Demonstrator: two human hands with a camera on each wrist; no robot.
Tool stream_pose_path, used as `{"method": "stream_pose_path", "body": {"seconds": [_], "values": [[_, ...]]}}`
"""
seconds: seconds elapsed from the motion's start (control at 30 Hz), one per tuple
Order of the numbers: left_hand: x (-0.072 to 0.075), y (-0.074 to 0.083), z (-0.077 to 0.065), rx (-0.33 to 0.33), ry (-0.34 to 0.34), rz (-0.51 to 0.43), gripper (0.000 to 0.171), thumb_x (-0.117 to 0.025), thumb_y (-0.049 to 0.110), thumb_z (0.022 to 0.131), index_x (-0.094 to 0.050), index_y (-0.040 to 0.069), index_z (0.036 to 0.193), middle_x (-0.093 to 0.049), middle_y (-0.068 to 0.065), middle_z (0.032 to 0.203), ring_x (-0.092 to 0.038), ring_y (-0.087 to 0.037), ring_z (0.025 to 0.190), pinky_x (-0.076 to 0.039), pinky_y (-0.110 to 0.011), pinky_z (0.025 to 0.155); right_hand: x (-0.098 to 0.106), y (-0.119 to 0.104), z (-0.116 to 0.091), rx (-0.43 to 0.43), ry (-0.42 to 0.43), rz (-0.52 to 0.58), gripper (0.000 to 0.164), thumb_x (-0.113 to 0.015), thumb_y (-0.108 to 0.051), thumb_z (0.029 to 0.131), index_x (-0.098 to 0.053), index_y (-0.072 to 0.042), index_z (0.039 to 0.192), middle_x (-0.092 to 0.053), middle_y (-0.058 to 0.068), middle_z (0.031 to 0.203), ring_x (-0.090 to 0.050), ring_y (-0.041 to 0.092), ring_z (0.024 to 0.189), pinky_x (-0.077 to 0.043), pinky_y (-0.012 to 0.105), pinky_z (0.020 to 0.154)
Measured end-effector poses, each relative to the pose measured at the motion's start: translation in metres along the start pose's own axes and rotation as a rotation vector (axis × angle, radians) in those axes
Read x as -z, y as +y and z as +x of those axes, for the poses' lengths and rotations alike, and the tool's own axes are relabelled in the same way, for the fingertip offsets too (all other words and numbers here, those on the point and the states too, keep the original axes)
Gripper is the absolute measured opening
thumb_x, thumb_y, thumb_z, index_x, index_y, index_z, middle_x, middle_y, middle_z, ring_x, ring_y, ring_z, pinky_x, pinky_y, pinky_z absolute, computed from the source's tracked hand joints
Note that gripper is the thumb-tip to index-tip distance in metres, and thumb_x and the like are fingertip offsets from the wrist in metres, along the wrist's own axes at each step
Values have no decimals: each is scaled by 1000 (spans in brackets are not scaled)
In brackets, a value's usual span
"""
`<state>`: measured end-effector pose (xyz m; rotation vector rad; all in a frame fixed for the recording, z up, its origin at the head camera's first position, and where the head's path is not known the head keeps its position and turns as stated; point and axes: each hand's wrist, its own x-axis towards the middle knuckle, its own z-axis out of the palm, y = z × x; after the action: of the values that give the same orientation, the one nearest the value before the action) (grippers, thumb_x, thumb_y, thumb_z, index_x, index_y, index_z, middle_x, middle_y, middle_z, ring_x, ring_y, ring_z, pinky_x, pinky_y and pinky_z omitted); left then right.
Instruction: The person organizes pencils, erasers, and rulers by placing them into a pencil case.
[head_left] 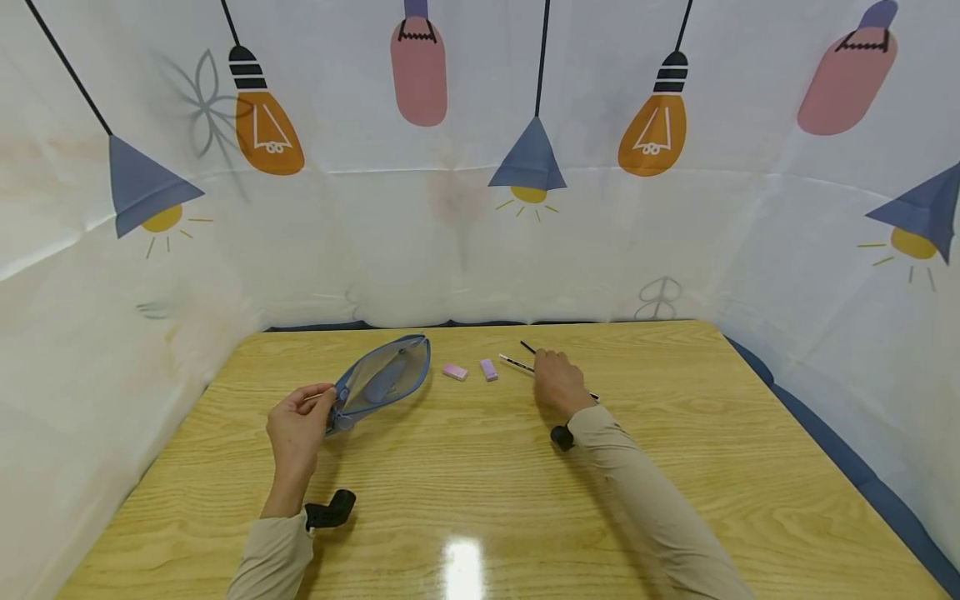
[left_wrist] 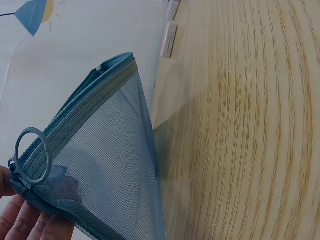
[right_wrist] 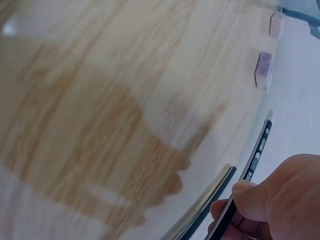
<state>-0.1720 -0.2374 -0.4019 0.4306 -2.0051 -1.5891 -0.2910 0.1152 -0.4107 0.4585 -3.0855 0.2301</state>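
My left hand point(head_left: 294, 429) grips one end of a blue mesh zip pouch point(head_left: 408, 379), holding it over the table with its mouth spread. In the left wrist view, a ring pull point(left_wrist: 33, 155) hangs at that end, beside the fingers. My right hand point(head_left: 558, 383) pinches a dark pencil point(right_wrist: 259, 150) with a white eraser tip between thumb and fingers. Close beside it lies a second black pencil point(right_wrist: 210, 205), partly hidden by the hand in the head view. Two small erasers, one pink point(head_left: 454, 372) and one purple point(head_left: 489, 369), lie between the pouch and the right hand.
The wood-grain table point(head_left: 450, 475) ends at a back edge just beyond the erasers. Behind it and at both sides hangs a white cloth point(head_left: 465, 242) printed with lamps and bulbs. Each wrist carries a small black camera point(head_left: 332, 508).
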Motion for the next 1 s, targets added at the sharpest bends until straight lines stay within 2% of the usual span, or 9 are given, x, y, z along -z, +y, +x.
{"method": "stream_pose_path", "body": {"seconds": [0.2, 0.47, 0.8, 1.0], "values": [[0, 0, 0, -11, 2, 12, 19, -70, 13, 91, -72, -3, 100, -71, 3, 78, -62, -1, 65, -45, -17, 51, 0, 3, -1, 3, 5, 8, 28, -50, -2, 96, -50, 8, 123, -57, 24, 109, -55, 40, 103, -51, 51, 73], [-1, -1, 0, 0, -4, 6, 18, -70, 13, 91, -72, -2, 99, -70, 2, 78, -62, -2, 64, -45, -17, 51, 1, 5, -5, 48, 47, -13, 33, -50, 0, 97, -51, 8, 128, -58, 24, 112, -56, 40, 102, -52, 51, 71], [-2, -2, -1, 7, -20, 15, 20, -70, 15, 91, -72, -2, 100, -71, -3, 81, -61, -3, 64, -44, -18, 49, -1, 12, -10, 110, 118, -29, 27, -55, -1, 96, -55, 8, 121, -57, 23, 106, -58, 37, 91, -54, 46, 64], [-3, -1, -3, 17, -28, 19, 20, -69, 16, 92, -72, -2, 101, -71, -3, 82, -62, -3, 66, -42, -18, 48, 0, 15, -11, 98, 122, 5, 25, -56, 0, 95, -54, 7, 119, -55, 22, 106, -57, 37, 92, -54, 46, 66]]}}
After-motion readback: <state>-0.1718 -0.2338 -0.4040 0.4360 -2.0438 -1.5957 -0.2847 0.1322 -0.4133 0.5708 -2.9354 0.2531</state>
